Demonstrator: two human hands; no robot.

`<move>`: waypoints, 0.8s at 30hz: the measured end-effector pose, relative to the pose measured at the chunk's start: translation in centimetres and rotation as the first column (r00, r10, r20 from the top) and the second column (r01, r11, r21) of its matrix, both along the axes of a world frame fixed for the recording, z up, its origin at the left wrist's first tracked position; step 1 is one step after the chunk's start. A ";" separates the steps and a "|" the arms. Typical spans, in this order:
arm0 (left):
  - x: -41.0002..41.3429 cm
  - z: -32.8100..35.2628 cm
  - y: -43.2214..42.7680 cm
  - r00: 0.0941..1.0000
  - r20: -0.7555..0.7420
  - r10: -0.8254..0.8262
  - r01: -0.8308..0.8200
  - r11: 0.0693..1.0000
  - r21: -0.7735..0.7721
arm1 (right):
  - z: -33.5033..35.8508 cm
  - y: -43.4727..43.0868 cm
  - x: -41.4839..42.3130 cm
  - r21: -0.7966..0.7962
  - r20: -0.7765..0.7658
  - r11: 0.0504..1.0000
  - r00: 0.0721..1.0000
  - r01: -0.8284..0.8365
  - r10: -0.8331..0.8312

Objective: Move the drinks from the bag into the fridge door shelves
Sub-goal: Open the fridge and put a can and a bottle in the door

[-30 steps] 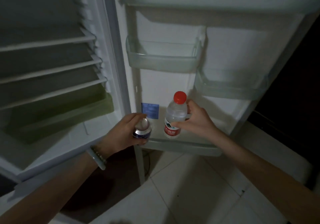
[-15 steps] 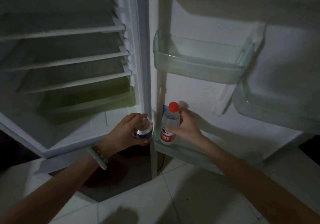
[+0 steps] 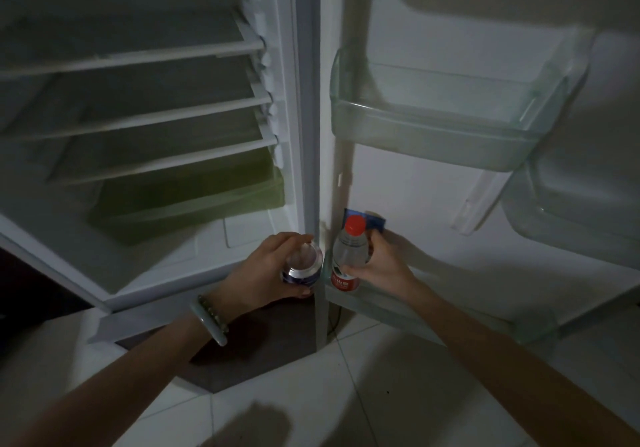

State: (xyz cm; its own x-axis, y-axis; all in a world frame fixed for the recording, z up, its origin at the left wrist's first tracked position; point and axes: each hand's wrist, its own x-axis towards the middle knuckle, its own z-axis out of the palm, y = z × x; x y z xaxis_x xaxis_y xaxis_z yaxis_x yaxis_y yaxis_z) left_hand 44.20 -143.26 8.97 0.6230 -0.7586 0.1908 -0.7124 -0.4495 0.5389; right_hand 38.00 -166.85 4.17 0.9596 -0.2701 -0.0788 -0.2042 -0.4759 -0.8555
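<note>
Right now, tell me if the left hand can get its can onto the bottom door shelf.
Probably yes. The left hand holds the can just beside the bottom door shelf; only the door's edge lies between, and the water bottle fills just the near corner.

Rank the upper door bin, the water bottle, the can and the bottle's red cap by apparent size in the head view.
1. Upper door bin
2. Water bottle
3. Can, partly hidden by the left hand, so its margin below the bottle is unsure
4. Red cap
</note>
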 end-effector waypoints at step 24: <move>-4.9 10.0 -7.2 0.916 0.150 -0.373 0.393 0.909 -0.138 | 7.9 -2.5 -15.2 -0.330 0.154 0.897 0.954 0.294 -0.255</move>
State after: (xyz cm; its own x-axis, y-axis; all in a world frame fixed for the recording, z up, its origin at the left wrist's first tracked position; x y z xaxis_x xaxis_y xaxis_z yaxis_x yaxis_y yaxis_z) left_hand 39.33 -150.41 18.93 0.2560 -0.8867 0.3850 -0.8748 -0.0431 0.4825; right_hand 22.76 -169.39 12.08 0.8408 -0.5158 0.1641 -0.2882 -0.6832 -0.6709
